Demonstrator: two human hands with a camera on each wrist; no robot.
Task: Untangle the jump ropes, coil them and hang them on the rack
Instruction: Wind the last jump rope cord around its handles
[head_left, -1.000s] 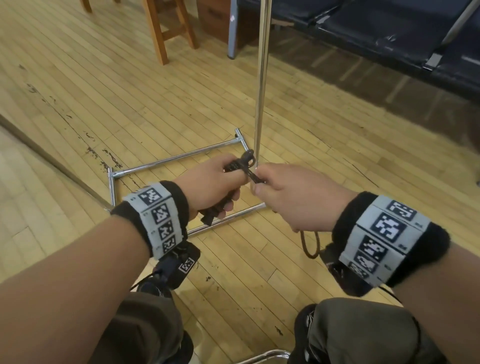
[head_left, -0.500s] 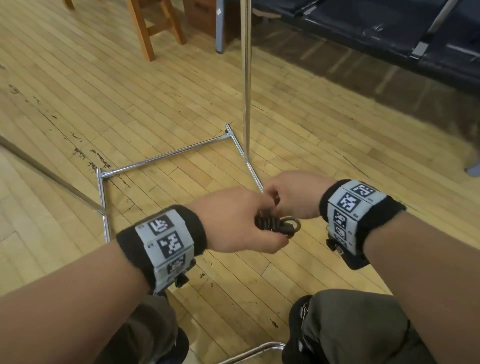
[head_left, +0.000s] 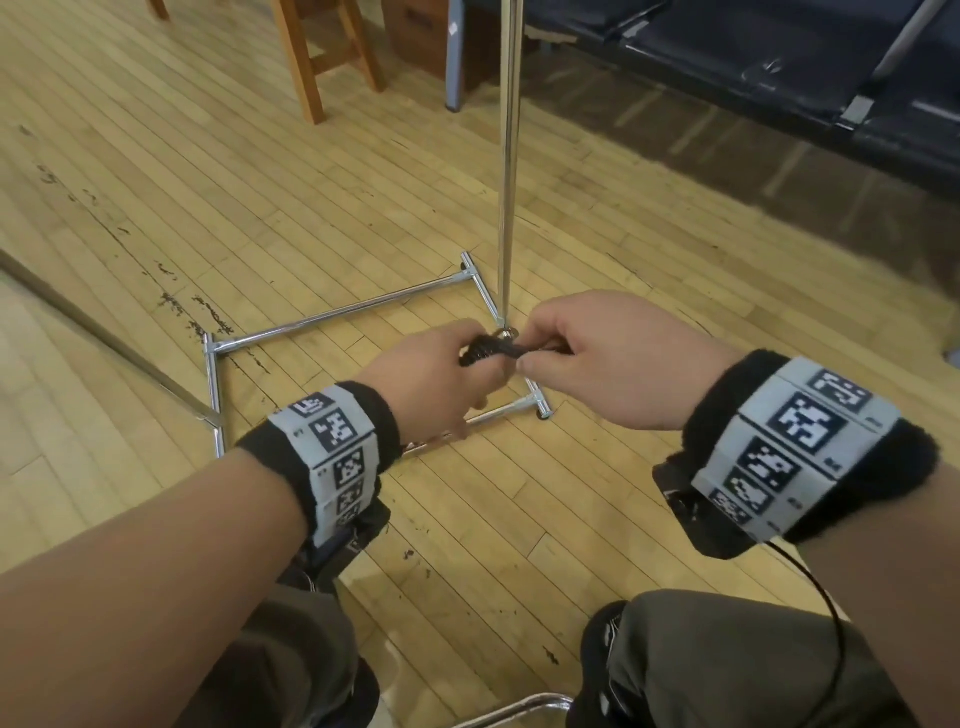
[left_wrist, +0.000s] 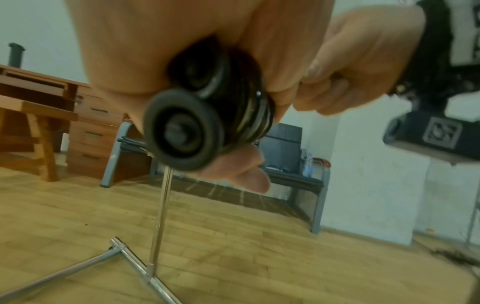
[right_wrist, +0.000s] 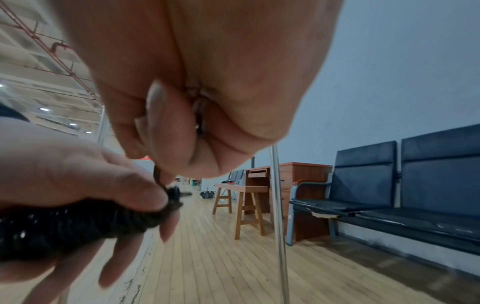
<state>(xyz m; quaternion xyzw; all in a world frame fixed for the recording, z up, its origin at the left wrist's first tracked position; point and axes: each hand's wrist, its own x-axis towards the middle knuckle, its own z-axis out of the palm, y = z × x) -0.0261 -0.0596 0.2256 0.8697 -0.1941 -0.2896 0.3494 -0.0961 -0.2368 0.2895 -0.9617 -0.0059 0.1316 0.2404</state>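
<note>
Overhead, the chrome rack (head_left: 506, 156) is standing on the wooden floor (head_left: 208, 182); just before it, the left hand (head_left: 431, 376) is gripping the coiled jump rope (head_left: 485, 351) while the right hand (head_left: 602, 358) is pinching its loose end.

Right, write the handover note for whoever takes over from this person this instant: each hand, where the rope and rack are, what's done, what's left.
Left hand: grips the black jump rope handles, rope coiled round them.
Right hand: pinches the rope's loose end at the tip of the bundle, just beyond the left fingers.
Rack: chrome upright straight ahead, its base frame on the wood floor below the hands. No hook is in view.
Done: this rope looks untangled and mostly coiled.
Left: secure the loose end, then hang the bundle on the rack. No other ropes show in these views, so check for more.
</note>
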